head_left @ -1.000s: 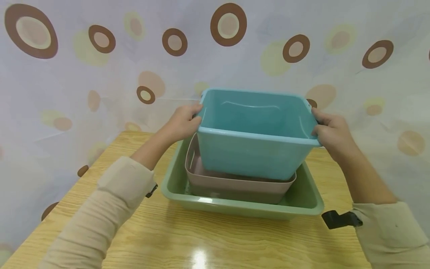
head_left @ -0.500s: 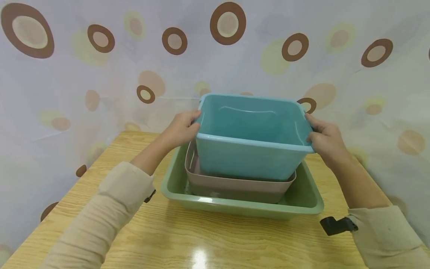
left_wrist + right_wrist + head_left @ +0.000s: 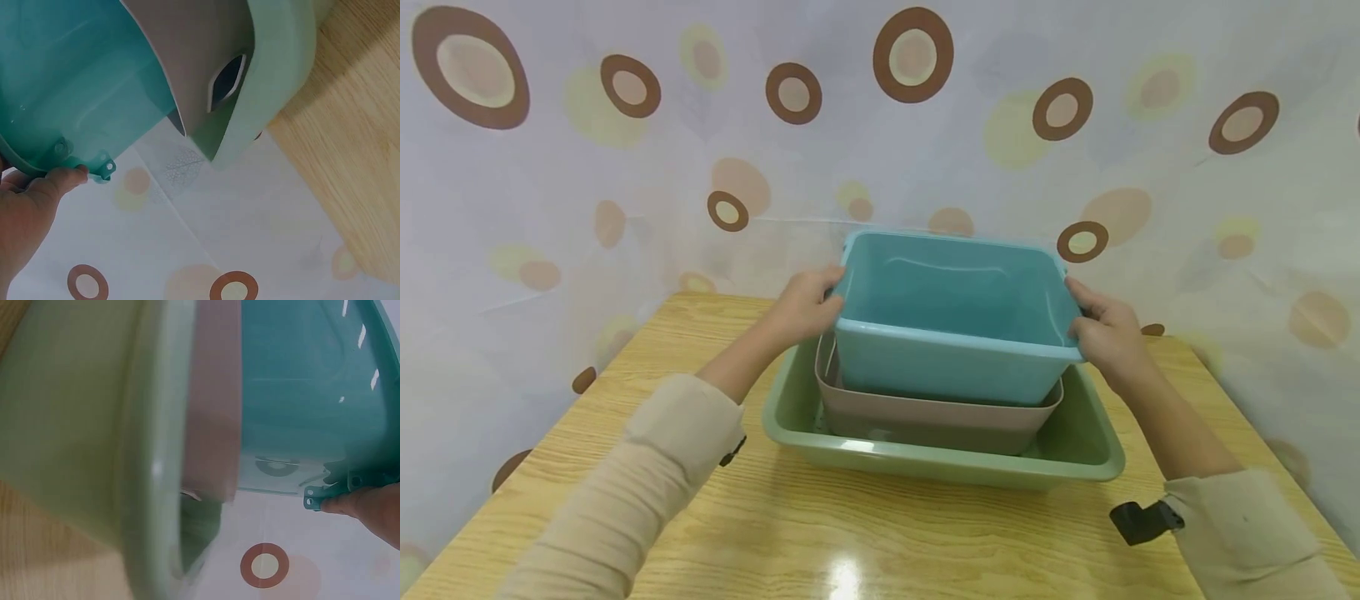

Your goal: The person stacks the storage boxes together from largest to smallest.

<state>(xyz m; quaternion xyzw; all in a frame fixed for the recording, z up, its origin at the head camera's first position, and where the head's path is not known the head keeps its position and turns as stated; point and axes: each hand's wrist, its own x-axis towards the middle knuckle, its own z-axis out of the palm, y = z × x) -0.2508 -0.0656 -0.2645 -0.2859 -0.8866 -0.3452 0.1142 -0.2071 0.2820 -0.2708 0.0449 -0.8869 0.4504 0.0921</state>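
Observation:
A blue plastic storage bin sits partly down inside a pinkish-brown bin, which stands in a wide green basin. My left hand grips the blue bin's left rim, and my right hand grips its right rim. In the left wrist view, the left hand's fingers curl at the blue rim beside small lugs. The right hand holds the opposite rim by similar lugs in the right wrist view. The blue bin's bottom is hidden inside the pinkish-brown one. An oval handle hole shows in the pinkish-brown wall.
The green basin rests on a light wood table. Behind and beside the table hangs a pale sheet with brown, green and peach circles. A small black device is worn at the right sleeve cuff.
The blue bin has come down deeper into the pinkish-brown bin, shifting slightly left. Both hands have lowered with it, still gripping its rim. The green basin has stayed in place.

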